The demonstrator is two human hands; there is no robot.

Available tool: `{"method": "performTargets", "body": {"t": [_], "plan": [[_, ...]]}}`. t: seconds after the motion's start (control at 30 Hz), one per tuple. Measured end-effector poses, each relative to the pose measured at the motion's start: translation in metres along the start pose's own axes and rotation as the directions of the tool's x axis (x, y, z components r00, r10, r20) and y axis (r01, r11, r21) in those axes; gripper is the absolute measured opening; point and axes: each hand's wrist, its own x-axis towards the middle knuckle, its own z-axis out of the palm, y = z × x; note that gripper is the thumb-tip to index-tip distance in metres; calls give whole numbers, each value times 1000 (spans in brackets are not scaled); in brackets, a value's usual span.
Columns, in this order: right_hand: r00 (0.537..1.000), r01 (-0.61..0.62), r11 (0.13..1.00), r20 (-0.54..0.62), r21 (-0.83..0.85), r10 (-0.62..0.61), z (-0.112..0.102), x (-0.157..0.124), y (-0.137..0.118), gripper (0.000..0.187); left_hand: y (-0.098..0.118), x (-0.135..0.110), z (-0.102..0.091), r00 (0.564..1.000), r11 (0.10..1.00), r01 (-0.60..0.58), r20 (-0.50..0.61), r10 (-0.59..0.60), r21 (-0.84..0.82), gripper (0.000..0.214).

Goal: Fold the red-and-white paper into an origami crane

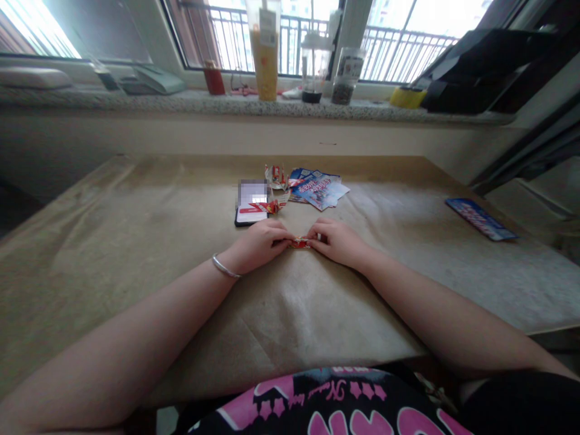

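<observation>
My left hand [259, 243] and my right hand [336, 240] rest on the paper-covered table [136, 241], fingertips meeting over a small red and gold folded paper piece [300, 243]. Both hands pinch it from either side, pressing it onto the table. A silver bangle [224, 267] circles my left wrist. Just beyond my hands lies a phone [251, 208] with a red paper strip [267, 207] across it.
Blue printed leaflets [317, 188] and a crumpled red-white paper [276, 176] lie behind the phone. Another blue leaflet [480, 219] lies at the right. The stone window sill [181, 104] holds a tall orange bottle [265, 54], cups, a jar and a yellow object.
</observation>
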Motion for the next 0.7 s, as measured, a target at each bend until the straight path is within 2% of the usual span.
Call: {"method": "performTargets", "body": {"t": [0.2, 0.4, 0.57, 0.7], "plan": [[999, 22, 1000, -24, -10, -22, -3, -2, 1, 8, -4, -3, -4, 1000, 999, -21, 17, 20, 26, 25], [987, -105, 987, -107, 125, 119, -3, -4, 1, 11, -1, -3, -4, 984, 983, 174, -16, -175, -55, 14], [994, 78, 960, -99, 270, -53, -6, -6, -4, 8, 4, -1, -4, 972, 938, 235, 39, -233, -254, 14], [994, 98, 946, -71, 310, -80, -6, -5, -5, 9, 9, 1, -5, 950, 851, 312, 132, -283, -423, 17]]}}
